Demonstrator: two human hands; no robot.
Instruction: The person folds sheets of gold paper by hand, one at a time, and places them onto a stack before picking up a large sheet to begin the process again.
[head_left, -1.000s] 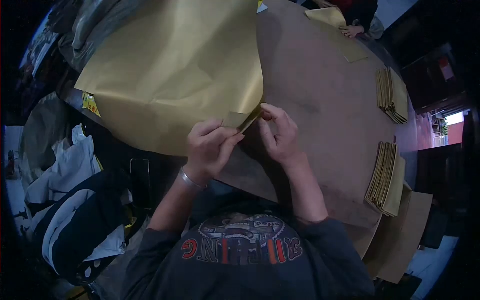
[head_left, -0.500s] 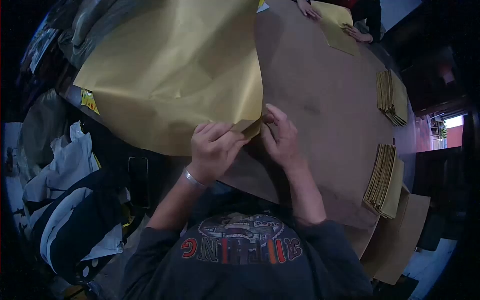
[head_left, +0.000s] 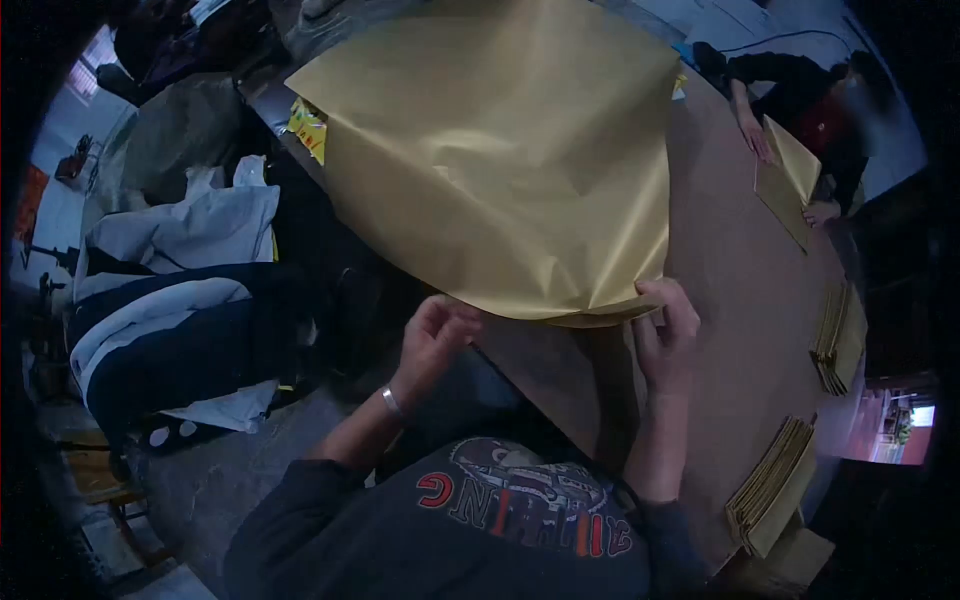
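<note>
A large gold paper sheet [head_left: 500, 150] spreads over the brown-topped table, creased along its near side. Its near right edge is doubled into a narrow fold. My right hand [head_left: 672, 325] pinches that fold at the right corner, thumb below and fingers on top. At the sheet's near edge, further left, my left hand [head_left: 435, 340] has its fingers curled closed on the edge; the exact grip is partly hidden.
Two stacks of folded gold paper [head_left: 772, 485], [head_left: 838, 338] stand along the table's right side. Across the table, another person's hands [head_left: 757, 135] handle a folded gold sheet [head_left: 785, 190]. Dark and white cloth [head_left: 180, 330] lies piled on the left. Yellow packaging [head_left: 308, 128] shows beside the sheet.
The view has turned, shifting the scene. My hands have moved apart: the left is further along the edge, the right stays at the folded corner. The other person's sheet is now tilted up.
</note>
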